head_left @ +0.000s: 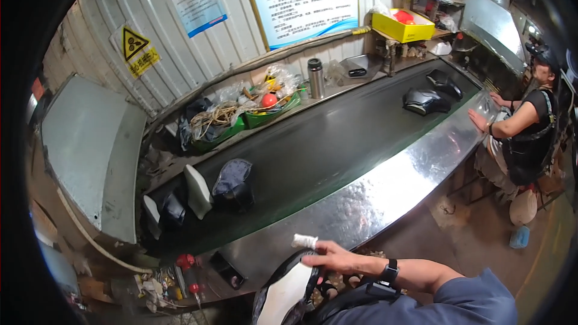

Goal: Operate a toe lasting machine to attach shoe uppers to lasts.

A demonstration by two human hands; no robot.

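Note:
My right hand (334, 259) reaches in from the lower right and grips one end of a black shoe upper (288, 294) whose pale bottom faces up. The thumb lies along the pale bottom, and a white wrap (305, 241) covers a fingertip. A dark watch sits on that wrist. I cannot see my left hand. On the dark conveyor belt (307, 150) ahead, a black upper (233, 183) stands beside a pale-bottomed piece (197, 191), with another dark upper (174, 209) further left.
A metal ledge (361, 201) runs along the belt's near side, holding a phone (227, 271) and a red tool (189, 272). Two black uppers (425, 101) lie far right, near a co-worker (524, 120) touching clear plastic. A thermos (316, 78) and green trays (274, 114) line the wall.

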